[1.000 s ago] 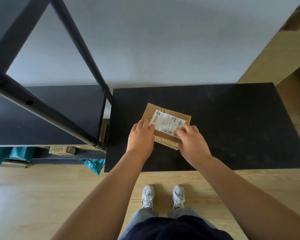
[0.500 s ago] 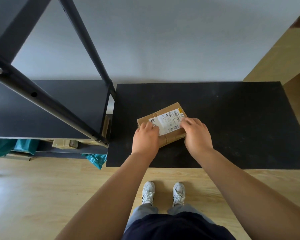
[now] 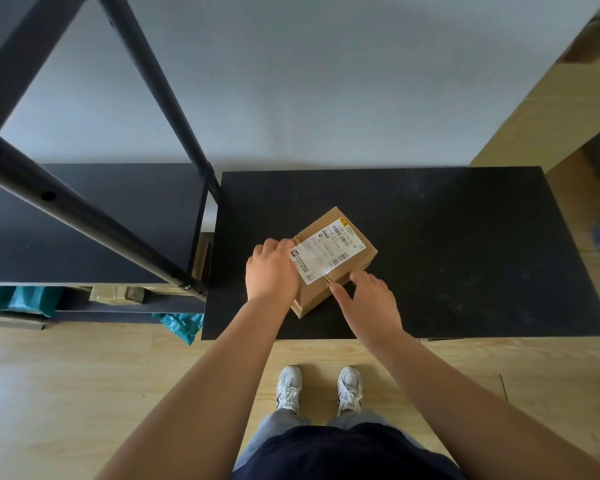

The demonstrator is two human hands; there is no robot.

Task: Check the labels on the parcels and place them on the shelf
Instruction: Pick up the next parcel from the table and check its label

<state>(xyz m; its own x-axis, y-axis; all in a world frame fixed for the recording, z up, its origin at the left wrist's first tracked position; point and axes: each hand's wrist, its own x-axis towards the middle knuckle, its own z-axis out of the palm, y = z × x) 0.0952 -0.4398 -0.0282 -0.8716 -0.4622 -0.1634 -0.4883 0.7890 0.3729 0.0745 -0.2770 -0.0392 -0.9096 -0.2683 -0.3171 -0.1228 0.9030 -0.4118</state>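
Small brown cardboard parcel (image 3: pixel 329 261) on black surface (image 3: pixel 465 258), white label (image 3: pixel 326 250) print unreadable. Left hand (image 3: pixel 272 271) grip closed on its edge; right hand (image 3: pixel 368 299) open, fingertips touching. Black metal shelf (image 3: pixel 94 216) left, lower tier partly hidden.

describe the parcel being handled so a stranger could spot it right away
Start at the black table right of the black shelf. Near its front left sits a brown cardboard parcel, between the left hand and right hand. It is the only box on the table and has a white label on top.
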